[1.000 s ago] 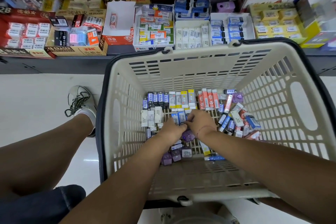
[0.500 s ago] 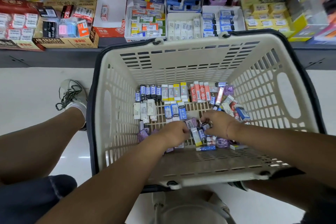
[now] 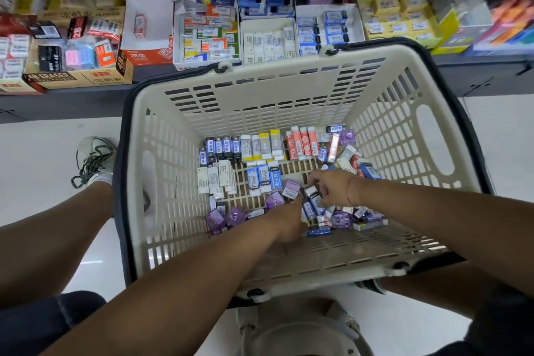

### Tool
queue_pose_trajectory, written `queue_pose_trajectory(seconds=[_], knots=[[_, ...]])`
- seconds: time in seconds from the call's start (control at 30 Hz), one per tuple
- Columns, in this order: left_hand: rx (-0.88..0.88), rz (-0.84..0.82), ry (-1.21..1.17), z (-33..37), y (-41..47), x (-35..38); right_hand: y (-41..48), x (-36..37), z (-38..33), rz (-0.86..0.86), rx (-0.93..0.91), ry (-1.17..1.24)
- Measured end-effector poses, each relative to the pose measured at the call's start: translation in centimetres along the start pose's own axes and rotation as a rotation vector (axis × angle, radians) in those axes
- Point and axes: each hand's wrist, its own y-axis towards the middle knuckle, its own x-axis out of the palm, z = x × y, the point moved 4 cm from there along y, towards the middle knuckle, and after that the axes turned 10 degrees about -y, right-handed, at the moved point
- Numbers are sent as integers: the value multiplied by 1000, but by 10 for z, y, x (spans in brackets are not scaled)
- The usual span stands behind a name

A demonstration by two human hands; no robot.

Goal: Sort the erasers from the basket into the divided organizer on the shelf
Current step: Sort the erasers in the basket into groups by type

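Note:
A cream plastic basket [image 3: 260, 95] stands on the floor below the shelf. On its floor, erasers [image 3: 260, 147] lie in neat rows at the far side, blue, white, yellow and red. More lie loose at the right and near side, with purple ones [image 3: 235, 215] to the left. My right hand [image 3: 336, 186] reaches into the loose pile and pinches a blue-and-white eraser [image 3: 313, 195]. My left hand [image 3: 289, 220] lies just beside it, fingertips among the erasers next to a purple-labelled one [image 3: 291, 188]; its grip is hidden. The white divided organizer [image 3: 268, 37] sits on the shelf behind the basket.
Cardboard display boxes of erasers [image 3: 78, 66] fill the shelf to the left, yellow and colourful boxes [image 3: 401, 20] to the right. My left leg and shoe [image 3: 92, 162] are beside the basket's left wall. A white stool [image 3: 303, 332] is under me.
Both hands have moved from the middle of the basket floor to the loose pile at the near right. The right hand now has a blue-and-white eraser in its fingers.

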Motion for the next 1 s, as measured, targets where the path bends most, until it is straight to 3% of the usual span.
queue_pose_trajectory(seconds=[0.23,0.33,0.47,0.57,0.77,0.87,1.0], knots=[[21,122,-99,3,-2,-13,0,-10,4,84,-41,-85],[-7,156,-38,-2,-5,-18,1,-10,7,104,-31,16],[82,176,71,-9,-5,-19,1,-6,14,94,9,188],[101,205,28,-14,-4,-17,1,-5,15,79,25,245],[167,109,335,-2,-1,-4,3,-1,13,70,39,214],[168,233,137,2,-6,-24,3,-7,11,73,42,236],[64,550,-640,-10,-16,-79,8,-30,9,135,84,304]])
